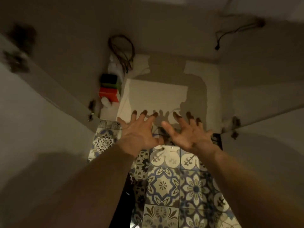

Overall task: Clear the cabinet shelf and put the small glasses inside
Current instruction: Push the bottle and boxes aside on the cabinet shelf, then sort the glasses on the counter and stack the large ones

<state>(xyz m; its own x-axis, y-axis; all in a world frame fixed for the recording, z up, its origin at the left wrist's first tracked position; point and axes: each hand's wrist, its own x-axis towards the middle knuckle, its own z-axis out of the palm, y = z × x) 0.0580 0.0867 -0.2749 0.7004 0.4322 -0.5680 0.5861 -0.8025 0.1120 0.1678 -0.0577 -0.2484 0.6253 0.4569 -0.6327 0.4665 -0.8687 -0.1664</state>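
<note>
Both hands, left hand (137, 130) and right hand (191, 131), reach empty with fingers spread toward the white cabinet shelf (156, 96), apparently to lift its paper liner. A red box (109, 94) sits at the shelf's left; no small glasses show.

I'm seeing two hands up at the shelf, left hand (137, 129) and right hand (191, 131), both spread wide and empty. I'm counting one red box (109, 94), one dark green block (109, 79) behind it, one white bottle (106, 102), two open doors (41, 102).
</note>
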